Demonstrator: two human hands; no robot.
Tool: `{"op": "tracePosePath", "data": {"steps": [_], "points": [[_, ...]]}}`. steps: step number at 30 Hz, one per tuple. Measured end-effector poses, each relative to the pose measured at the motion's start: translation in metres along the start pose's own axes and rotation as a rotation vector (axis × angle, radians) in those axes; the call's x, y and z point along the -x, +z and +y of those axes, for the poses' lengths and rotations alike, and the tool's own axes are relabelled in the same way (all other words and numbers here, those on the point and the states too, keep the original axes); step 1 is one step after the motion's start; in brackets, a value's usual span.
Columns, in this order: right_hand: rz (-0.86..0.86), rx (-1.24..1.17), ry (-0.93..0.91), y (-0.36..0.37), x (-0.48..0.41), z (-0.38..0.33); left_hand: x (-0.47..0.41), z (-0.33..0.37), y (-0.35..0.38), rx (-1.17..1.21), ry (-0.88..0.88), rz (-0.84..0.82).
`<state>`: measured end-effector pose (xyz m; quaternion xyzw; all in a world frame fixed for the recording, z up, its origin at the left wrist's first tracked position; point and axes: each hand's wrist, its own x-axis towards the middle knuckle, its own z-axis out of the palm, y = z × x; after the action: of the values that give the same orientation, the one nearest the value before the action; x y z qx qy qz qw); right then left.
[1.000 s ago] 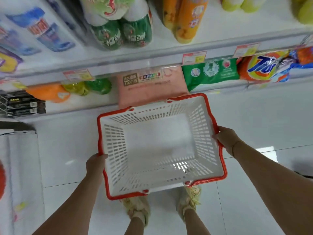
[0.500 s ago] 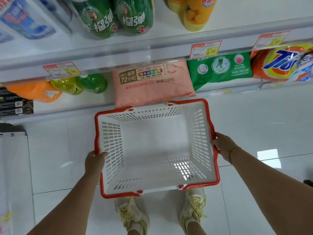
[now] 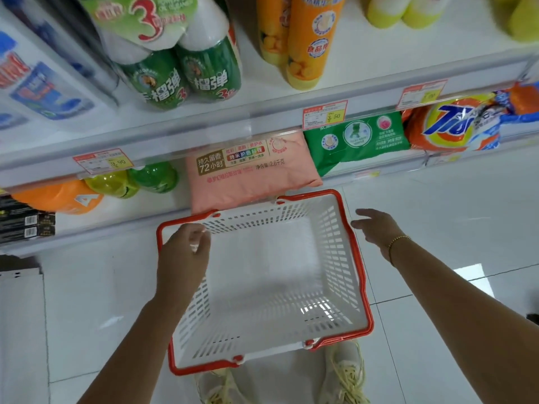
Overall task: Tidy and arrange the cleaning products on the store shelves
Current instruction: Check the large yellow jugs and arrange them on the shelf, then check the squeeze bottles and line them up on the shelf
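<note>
Sitting on the white floor tiles: white basket [image 3: 335, 243] with a red rim. Left hand [image 3: 182, 252] hovers over the basket's far-left corner, fingers loosely curled, gripping nothing; contact with the rim cannot be told. Right hand [image 3: 376, 228] is just beside the basket's right rim, fingers spread wide, apart from it. Pink detergent bag [image 3: 250, 176] lies on the bottom shelf just beyond the basket's far edge; green bag [image 3: 355, 138] and orange bag [image 3: 449, 126] lie beyond its far-right corner.

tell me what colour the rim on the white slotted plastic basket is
Red, all round the top of the white slotted plastic basket; the head view shows it.
</note>
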<state>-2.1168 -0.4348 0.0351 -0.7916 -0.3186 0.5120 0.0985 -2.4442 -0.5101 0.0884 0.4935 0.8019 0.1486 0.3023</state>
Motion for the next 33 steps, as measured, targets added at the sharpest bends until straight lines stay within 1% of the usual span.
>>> {"op": "tracePosePath", "data": {"steps": [2,3,5,8,10,12,14,16,17,19,21,25,29,31,32,33], "points": [[0.001,-0.126,-0.13,-0.017,0.016,-0.036,-0.01,0.056,-0.008,0.024,0.29,0.036],[0.015,-0.151,-0.226,-0.026,0.024,-0.054,-0.014,0.086,-0.011,0.049,0.417,0.074],[0.096,-0.142,-0.427,-0.045,0.04,-0.087,-0.028,0.136,-0.012,0.103,0.65,0.126],[0.222,-0.219,-0.698,-0.074,0.048,-0.126,-0.053,0.195,-0.002,0.107,0.898,0.176],[0.328,-0.3,-0.8,-0.095,0.033,-0.145,-0.074,0.224,0.014,0.089,0.997,0.168],[0.425,-0.344,-0.847,-0.113,0.014,-0.163,-0.093,0.245,0.035,0.033,1.047,0.142],[0.458,-0.355,-0.835,-0.126,-0.005,-0.18,-0.11,0.252,0.057,-0.074,1.025,0.145],[0.439,-0.358,-0.821,-0.134,-0.024,-0.198,-0.119,0.251,0.07,-0.183,1.017,0.221],[0.436,-0.337,-0.835,-0.137,-0.034,-0.207,-0.123,0.249,0.074,-0.192,1.041,0.266],[0.456,-0.292,-0.891,-0.139,-0.05,-0.222,-0.127,0.243,0.08,-0.137,1.082,0.336],[0.466,-0.299,-0.927,-0.139,-0.063,-0.233,-0.13,0.24,0.085,-0.086,1.107,0.392],[0.535,-0.26,-0.915,-0.137,-0.082,-0.243,-0.133,0.243,0.091,-0.018,1.096,0.46],[0.614,-0.193,-0.943,-0.14,-0.079,-0.241,-0.134,0.244,0.096,-0.005,1.097,0.521],[0.599,-0.265,-0.969,-0.141,-0.073,-0.235,-0.134,0.244,0.096,-0.004,1.11,0.539],[0.543,-0.335,-0.978,-0.142,-0.069,-0.232,-0.134,0.244,0.096,0.0,1.111,0.539],[0.446,-0.41,-0.985,-0.144,-0.062,-0.229,-0.135,0.244,0.097,0.011,1.106,0.538]]}}
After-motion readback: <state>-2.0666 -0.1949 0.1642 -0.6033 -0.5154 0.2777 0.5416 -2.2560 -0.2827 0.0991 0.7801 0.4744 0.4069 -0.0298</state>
